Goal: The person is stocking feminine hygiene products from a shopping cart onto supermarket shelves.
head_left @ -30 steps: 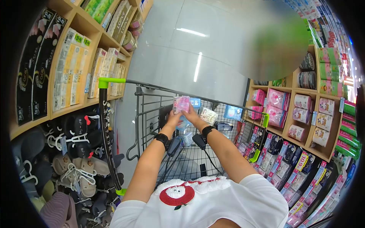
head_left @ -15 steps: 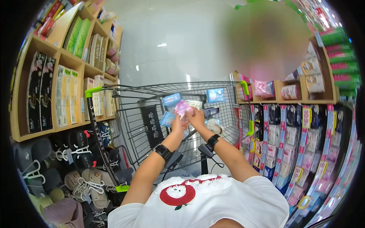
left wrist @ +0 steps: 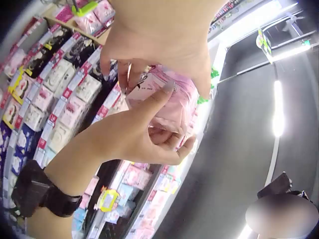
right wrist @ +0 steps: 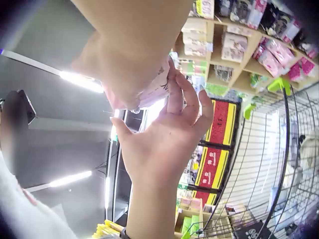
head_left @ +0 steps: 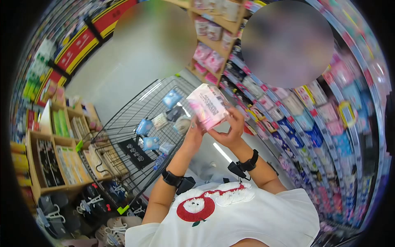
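You hold the pack (head_left: 207, 106) high between both hands, above the cart (head_left: 123, 119) and well clear of the goods in it. The left hand (head_left: 193, 132) grips its lower left edge and the right hand (head_left: 231, 131) cups its lower right. Both grips are clamped on it. Its long axis is nearly upright, top leaning left. Neither hand is nearer.

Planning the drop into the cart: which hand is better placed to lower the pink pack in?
Probably left: the left hand grips the pink pack nearer the cart; the right hand is toward the shelves.
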A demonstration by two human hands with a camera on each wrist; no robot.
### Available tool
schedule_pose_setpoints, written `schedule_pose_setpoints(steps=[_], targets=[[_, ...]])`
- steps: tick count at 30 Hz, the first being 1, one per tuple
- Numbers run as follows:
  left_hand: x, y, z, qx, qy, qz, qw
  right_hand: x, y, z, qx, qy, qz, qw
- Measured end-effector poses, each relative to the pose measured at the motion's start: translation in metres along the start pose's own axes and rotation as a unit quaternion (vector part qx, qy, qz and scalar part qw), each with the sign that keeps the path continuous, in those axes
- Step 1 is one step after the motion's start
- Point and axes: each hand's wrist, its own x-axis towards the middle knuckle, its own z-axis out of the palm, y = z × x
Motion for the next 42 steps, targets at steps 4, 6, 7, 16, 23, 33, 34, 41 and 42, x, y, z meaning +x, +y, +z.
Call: schedule_pose_setpoints(steps=[4, 6, 7, 16, 23, 33, 34, 41, 42], targets=[[0.001, -0.005, 0.075, -0.069, -0.067, -0.085, 0.992, 0.003, -0.012, -0.081, -0.089, -0.006, -0.112, 0.990], [0.005, -0.015, 0.091, -0.098, -0.120, -0.116, 0.981, 0.004, -0.019, -0.110, -0.170, -0.026, -0.141, 0.975], [0.009, -0.018, 0.100, -0.129, -0.143, -0.122, 0.974, 0.007, -0.022, -0.119, -0.187, 0.003, -0.142, 0.972], [0.063, -0.033, 0.151, -0.248, -0.293, -0.196, 0.902, 0.024, -0.020, -0.183, -0.363, 0.099, -0.100, 0.921], [0.116, -0.018, 0.170, -0.301, -0.346, -0.249, 0.853, 0.062, 0.003, -0.178, -0.377, 0.064, -0.132, 0.914], [0.178, 0.000, 0.148, -0.127, -0.326, -0.239, 0.906, 0.104, 0.041, -0.156, -0.359, -0.001, -0.019, 0.933], [0.180, 0.002, 0.150, -0.099, -0.289, -0.236, 0.922, 0.105, 0.044, -0.153, -0.359, -0.005, -0.002, 0.933], [0.203, 0.006, 0.192, 0.297, -0.250, 0.153, 0.909, 0.108, 0.097, -0.146, -0.218, -0.007, 0.097, 0.971], [0.208, 0.008, 0.202, 0.308, -0.250, 0.183, 0.899, 0.113, 0.104, -0.151, -0.216, -0.014, 0.096, 0.972]])
